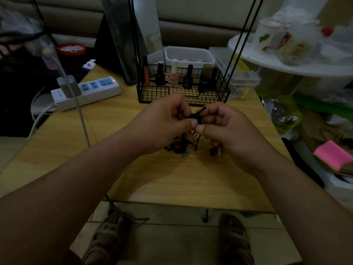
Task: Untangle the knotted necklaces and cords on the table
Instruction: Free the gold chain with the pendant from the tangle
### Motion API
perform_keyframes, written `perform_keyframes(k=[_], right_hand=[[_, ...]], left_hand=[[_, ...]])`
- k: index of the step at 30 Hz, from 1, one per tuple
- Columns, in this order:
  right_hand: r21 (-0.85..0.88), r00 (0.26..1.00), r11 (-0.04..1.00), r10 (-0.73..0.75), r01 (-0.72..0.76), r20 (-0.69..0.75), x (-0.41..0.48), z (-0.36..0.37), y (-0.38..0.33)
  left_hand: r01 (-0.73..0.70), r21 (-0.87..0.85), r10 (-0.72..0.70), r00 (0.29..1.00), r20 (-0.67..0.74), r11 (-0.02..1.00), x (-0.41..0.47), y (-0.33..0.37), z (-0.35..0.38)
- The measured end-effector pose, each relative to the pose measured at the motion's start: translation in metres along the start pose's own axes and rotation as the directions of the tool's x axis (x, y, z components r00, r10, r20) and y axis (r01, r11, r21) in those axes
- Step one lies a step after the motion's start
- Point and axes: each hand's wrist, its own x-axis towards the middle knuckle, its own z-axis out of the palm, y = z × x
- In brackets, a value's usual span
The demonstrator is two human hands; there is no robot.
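I see a dim room and a wooden worktop (152, 178) with a wire basket (183, 90) of bottles and a power strip (86, 92) at its far side. My left hand (162, 123) and right hand (229, 131) meet above the middle, both pinching a black cord knot (198, 117). Loose strands hang to beaded necklaces (177, 148) on the wood beneath.

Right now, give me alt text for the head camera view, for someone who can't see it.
Two hands, left hand and right hand, pinch a black cord knot above a wooden table. Loose strands hang to small pendants on the table. Behind are a wire basket of nail polish bottles and a power strip.
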Motion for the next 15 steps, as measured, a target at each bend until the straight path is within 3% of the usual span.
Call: perform_keyframes(k=[4,10,15], right_hand=[[0.018,0.999,1.000,0.007,-0.007,0.035,-0.0016,-0.0007,-0.0016],[-0.097,0.995,0.992,0.084,-0.079,0.057,-0.0016,-0.0025,0.0008],[0.019,0.990,0.990,0.138,-0.139,0.029,0.0016,-0.0060,0.0033]], left_hand=[[0.025,-0.041,-0.024,1.000,0.018,0.999,-0.0012,0.0014,-0.0008],[0.043,-0.026,-0.042,0.997,0.068,0.999,-0.0039,0.0041,0.0022],[0.092,-0.081,-0.080,0.986,0.144,0.992,-0.0025,0.0024,-0.0052]])
